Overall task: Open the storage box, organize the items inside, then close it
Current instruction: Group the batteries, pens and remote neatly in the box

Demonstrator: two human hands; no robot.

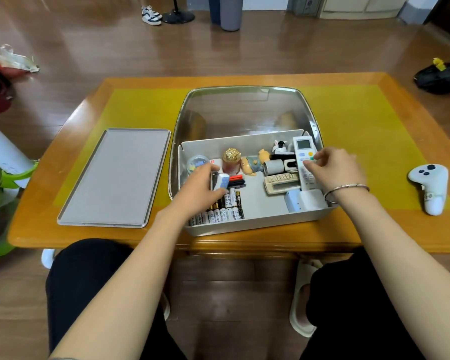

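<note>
The grey storage box [247,222] stands open on the table, its clear lid [244,110] tilted up behind it. Inside lie several batteries [218,214], red and black pens [236,181], a gold-capped bottle [231,160], a small figurine [252,164], a white remote [305,157], a beige comb-like piece [281,182] and a white adapter [304,201]. My left hand [198,188] holds a small white and blue block [222,182] near the pens. On the right side of the box, my right hand [335,167] rests its curled fingers on the remote.
A flat grey tray [115,178] lies on the table left of the box. A white game controller [430,187] sits at the right. A yellow mat [361,131] covers the wooden table [244,245]. My knees are under the near edge.
</note>
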